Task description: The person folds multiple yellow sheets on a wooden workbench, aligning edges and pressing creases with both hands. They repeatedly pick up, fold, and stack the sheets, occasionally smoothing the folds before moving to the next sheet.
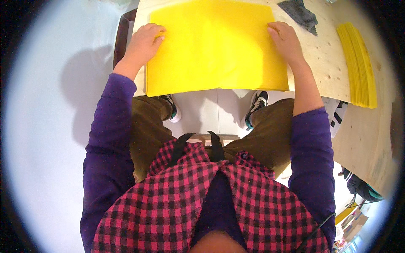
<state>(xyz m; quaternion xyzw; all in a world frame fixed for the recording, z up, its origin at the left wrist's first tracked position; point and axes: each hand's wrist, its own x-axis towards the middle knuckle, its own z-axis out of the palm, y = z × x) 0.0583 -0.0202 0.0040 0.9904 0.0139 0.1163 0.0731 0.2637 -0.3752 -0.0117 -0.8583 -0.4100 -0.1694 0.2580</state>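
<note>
- Sheet (pixel 215 46) — a large yellow rectangle — lies flat on the wooden table (pixel 329 63), its long axis running left to right, its near edge hanging just past the table's near edge above the person's knees.
- Left hand (pixel 143 42) rests on the sheet's left edge, toward the far corner; the fingers are curled together with the tips pressing down on the yellow surface, nothing pinched that I can see.
- Right hand (pixel 287 40) sits on the right edge, at much the same height as the left; the fingers lie close together and flat, tips pointing inward over the sheet.
- Both hands are equally near — each touches its own side, so the sheet spans the whole gap between them, straight ahead of the body.
- Forearms come up from the near side in purple sleeves, roughly parallel, elbows out beside the thighs.
- Stack (pixel 358 63) of more yellow sheets lies well to the right on the table, nearer the right hand but apart from it.
- Grey cloth (pixel 299 12) lies at the far right, just beyond the right hand, not touching the sheet as far as I can tell.
</note>
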